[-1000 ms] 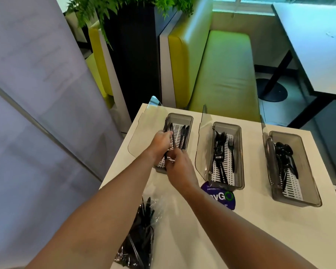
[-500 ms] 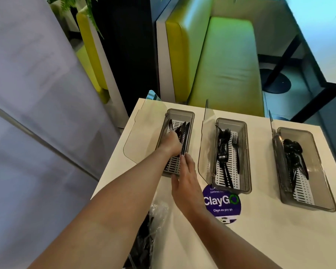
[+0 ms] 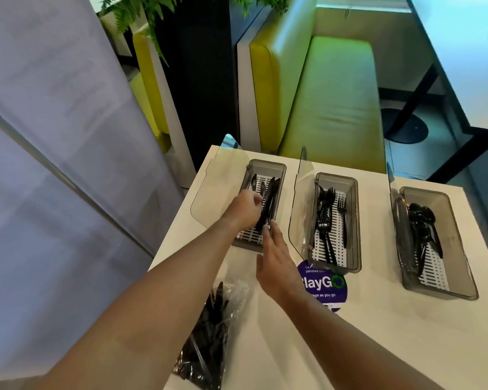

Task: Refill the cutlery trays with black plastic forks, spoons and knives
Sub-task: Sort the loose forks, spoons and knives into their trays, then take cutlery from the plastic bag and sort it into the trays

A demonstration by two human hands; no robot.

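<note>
white counter (image 3: 378,333): left hand (image 3: 244,206) grips knives (image 3: 272,192) in tray (image 3: 265,165), right hand (image 3: 276,266) flat.

The counter (image 3: 378,333) is creamy white. The three trays (image 3: 356,209) are smoky grey and half transparent (one can see through their walls), and each has a white insert (image 3: 341,249) with a pattern of small dark slots. The knives (image 3: 269,204), forks (image 3: 324,218) and spoons (image 3: 420,220) are all black. The round sticker (image 3: 326,291) is purple with white letters and a green ring. The bag (image 3: 209,342) is clear plastic, black inside. The bench (image 3: 330,102) behind is yellow-green, the plant (image 3: 141,9) green, the wall (image 3: 54,136) pale lilac-grey.
</note>
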